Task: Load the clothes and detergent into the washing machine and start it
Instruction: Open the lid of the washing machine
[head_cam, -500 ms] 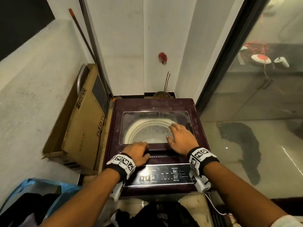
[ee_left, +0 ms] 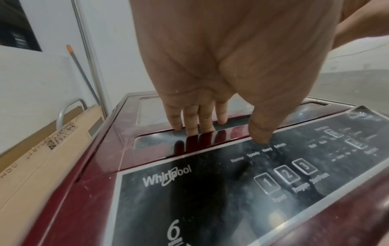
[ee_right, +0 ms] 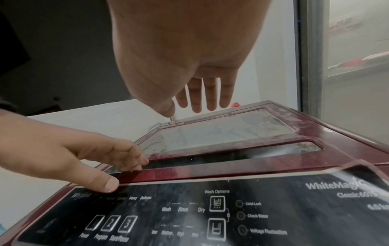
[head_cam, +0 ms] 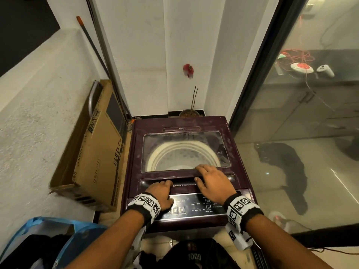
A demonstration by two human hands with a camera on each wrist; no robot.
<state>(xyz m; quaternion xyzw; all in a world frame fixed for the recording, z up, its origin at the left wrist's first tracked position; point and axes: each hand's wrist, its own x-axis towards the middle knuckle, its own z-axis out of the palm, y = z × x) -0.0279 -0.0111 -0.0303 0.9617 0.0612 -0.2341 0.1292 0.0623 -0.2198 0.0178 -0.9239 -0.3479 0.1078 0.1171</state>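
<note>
A maroon top-load washing machine (head_cam: 180, 123) stands in front of me with its glass lid (head_cam: 184, 140) down; the white drum (head_cam: 155, 156) shows through it. My left hand (head_cam: 161, 193) has its bent fingers (ee_left: 191, 119) set in the recess at the lid's front edge, with the thumb (ee_right: 107, 183) on the black control panel (head_cam: 194, 206). Over the lid's front edge lies my right hand (head_cam: 211, 181), its fingers (ee_right: 202, 93) straight and holding nothing. Dark clothes (head_cam: 194, 253) lie at the bottom edge. No detergent is in view.
A blue bag (head_cam: 38, 230) with dark cloth sits at the bottom left. A flat cardboard TV box (head_cam: 97, 152) leans against the machine's left side, with poles (head_cam: 101, 55) behind it. On the right a glass partition (head_cam: 291, 133) runs close alongside the machine.
My right hand has drawn back from the glass to the lid's front edge. The left hand has slipped a little nearer, into the recess. The lid stays down.
</note>
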